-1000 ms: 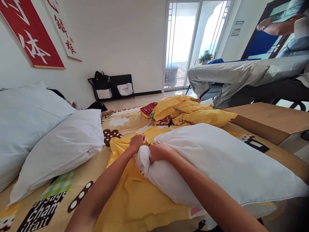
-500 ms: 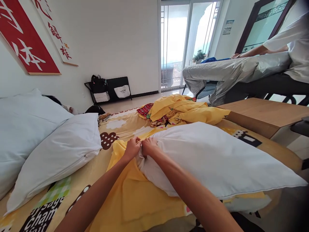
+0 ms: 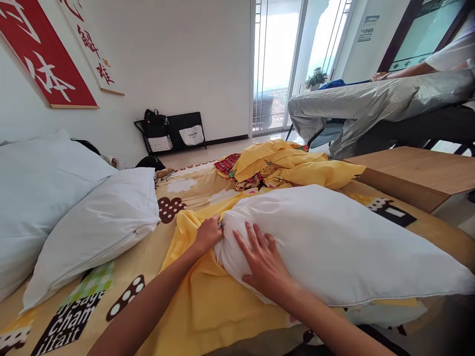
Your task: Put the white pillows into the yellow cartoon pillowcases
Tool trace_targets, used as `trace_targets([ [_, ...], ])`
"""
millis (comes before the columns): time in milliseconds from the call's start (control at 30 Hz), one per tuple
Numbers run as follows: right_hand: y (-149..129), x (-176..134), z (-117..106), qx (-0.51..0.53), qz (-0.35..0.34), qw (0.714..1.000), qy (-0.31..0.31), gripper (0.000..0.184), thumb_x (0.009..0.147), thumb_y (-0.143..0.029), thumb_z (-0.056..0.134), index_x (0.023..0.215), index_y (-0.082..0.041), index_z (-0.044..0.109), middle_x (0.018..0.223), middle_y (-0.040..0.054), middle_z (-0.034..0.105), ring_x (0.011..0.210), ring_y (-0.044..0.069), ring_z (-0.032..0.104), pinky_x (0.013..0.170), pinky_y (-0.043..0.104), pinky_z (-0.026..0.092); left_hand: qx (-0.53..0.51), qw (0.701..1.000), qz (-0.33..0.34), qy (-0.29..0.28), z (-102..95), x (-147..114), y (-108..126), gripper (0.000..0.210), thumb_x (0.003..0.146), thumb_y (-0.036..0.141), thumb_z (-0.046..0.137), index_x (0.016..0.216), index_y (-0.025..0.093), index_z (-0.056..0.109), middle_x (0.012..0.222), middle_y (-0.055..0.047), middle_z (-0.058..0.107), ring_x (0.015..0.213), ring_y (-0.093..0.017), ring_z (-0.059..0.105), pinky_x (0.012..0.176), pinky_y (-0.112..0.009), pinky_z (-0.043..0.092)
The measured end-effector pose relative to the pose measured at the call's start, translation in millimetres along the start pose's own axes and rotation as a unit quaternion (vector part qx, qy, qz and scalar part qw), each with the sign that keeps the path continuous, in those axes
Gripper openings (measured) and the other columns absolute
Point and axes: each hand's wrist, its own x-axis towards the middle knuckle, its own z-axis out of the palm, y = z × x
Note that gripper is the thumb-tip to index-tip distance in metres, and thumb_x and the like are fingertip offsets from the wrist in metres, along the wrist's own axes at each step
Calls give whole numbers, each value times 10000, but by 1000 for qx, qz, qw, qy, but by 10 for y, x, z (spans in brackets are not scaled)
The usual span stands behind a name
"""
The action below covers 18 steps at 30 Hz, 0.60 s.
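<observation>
A plump white pillow (image 3: pixel 334 237) lies across a yellow cloth (image 3: pixel 218 306) in front of me, its left end bunched up. My left hand (image 3: pixel 208 234) is closed at that bunched end, gripping the pillow's gathered edge; its fingertips are partly hidden. My right hand (image 3: pixel 262 259) rests on the pillow's upper face near the same end, fingers spread and holding nothing. The yellow cloth spreads out under the pillow and below my left forearm.
Two more white pillows (image 3: pixel 96 222) lean at the left on the patterned sheet (image 3: pixel 137 257). Beyond is a crumpled yellow cloth heap (image 3: pixel 289 160). A wooden board (image 3: pixel 415 168) stands at the right. Another person's arm (image 3: pixel 411 71) reaches over a silver-covered table (image 3: pixel 371 101).
My right hand has let go of the bunched end and moved right and down, opening flat on the pillow. My left hand stays at the gathered end. The view has shifted slightly.
</observation>
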Motion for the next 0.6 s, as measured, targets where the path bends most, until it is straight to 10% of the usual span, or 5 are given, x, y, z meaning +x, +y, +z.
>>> trace_targets([
  [233,251,595,-109,56,-75,995,-37,777,680,-85,557,1434,-222,430,1211,97,632,1091,273,537,925,368,395,50,998,27,4,-157,86,-57,93,771,122,479,790,186,543,746,-48,633,701,-193,588,607,-278,373],
  [433,249,1188,-379,24,-146,981,-126,627,731,-83,557,1338,-239,564,1069,91,697,1040,260,608,859,310,435,116,981,144,65,-236,-318,-110,266,867,134,401,1082,138,558,1204,-173,561,1124,-290,499,930,-415,372],
  [600,146,1261,-380,23,-143,980,-138,569,749,-78,576,1300,-215,605,1099,122,694,1057,279,617,846,310,442,161,942,293,2,-247,-590,-203,177,900,223,401,854,161,560,872,-84,629,878,-239,567,853,-416,360],
])
